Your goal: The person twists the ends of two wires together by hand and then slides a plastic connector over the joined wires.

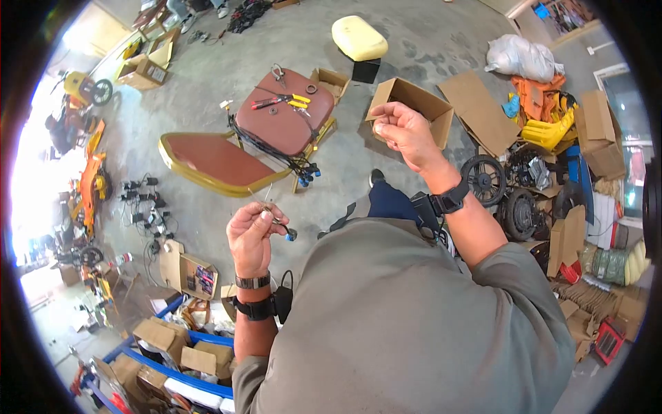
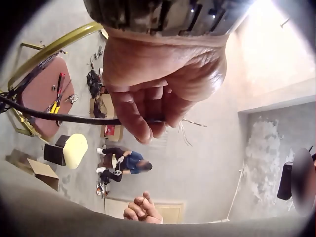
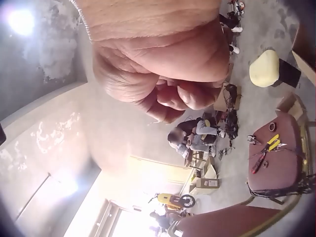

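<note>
The left hand (image 1: 252,238) pinches a black cable (image 2: 74,119) between thumb and fingers; bare twisted strands (image 2: 190,129) stick out past the fingertips in the left wrist view. A blue-tipped connector (image 1: 291,235) hangs beside that hand in the head view. Raised to the right, the right hand (image 1: 408,134) has its fingers curled in toward the thumb; a thin pale strand (image 3: 157,121) shows at its fingertips in the right wrist view. Ahead, a bundle of black wires (image 1: 276,155) with blue connectors lies along a red-brown padded seat (image 1: 286,121), which carries red-and-yellow pliers (image 1: 276,103).
A second padded panel with a yellow frame (image 1: 165,148) adjoins the seat. Behind the right hand stands an open cardboard box (image 1: 443,131). Wheels (image 1: 483,181) and flat cardboard (image 1: 476,110) lie to the right, a cream-coloured stool (image 1: 360,38) ahead. Seated people are in the background.
</note>
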A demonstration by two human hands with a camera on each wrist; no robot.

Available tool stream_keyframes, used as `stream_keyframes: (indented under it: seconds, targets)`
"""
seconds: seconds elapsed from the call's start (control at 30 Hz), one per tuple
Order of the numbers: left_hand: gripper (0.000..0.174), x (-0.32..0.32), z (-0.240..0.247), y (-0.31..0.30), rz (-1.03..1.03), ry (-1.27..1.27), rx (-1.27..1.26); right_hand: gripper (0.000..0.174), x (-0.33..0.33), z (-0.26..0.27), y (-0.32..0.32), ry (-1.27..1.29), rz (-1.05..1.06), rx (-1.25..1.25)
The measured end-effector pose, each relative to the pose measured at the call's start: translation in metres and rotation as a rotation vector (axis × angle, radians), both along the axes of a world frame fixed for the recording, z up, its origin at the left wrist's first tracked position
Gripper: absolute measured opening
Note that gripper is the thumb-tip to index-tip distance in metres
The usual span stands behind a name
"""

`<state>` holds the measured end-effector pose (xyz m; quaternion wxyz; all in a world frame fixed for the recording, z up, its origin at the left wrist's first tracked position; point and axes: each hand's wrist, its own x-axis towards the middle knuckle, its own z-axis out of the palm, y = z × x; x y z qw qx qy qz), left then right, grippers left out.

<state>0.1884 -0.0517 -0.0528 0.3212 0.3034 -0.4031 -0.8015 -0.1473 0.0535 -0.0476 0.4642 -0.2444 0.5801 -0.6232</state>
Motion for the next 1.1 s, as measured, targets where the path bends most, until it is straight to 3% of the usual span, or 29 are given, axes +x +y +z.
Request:
stream_keyframes:
  seconds: [0.23,0.47,0.5,0.7,1.1]
  targets:
    - [0.018,-0.016,-0.007,-0.038,0.163,-0.189,-0.028,0.013,-0.059,-0.042,-0.076,-0.135,0.01,0.038]
    - [0.016,-0.083,0.013,-0.073,0.431,-0.317,-0.044,0.014,-0.191,-0.113,-0.244,0.194,0.101,0.108]
    - [0.016,-0.098,0.021,-0.076,0.471,-0.338,-0.031,0.017,-0.211,-0.122,-0.266,0.148,0.117,0.104]
    - [0.018,-0.175,0.055,-0.099,0.676,-0.358,-0.01,0.022,-0.308,-0.158,-0.372,0.386,0.336,0.203]
    - [0.019,-0.243,0.077,-0.134,0.702,-0.422,-0.019,0.017,-0.374,-0.2,-0.442,0.846,0.501,0.313]
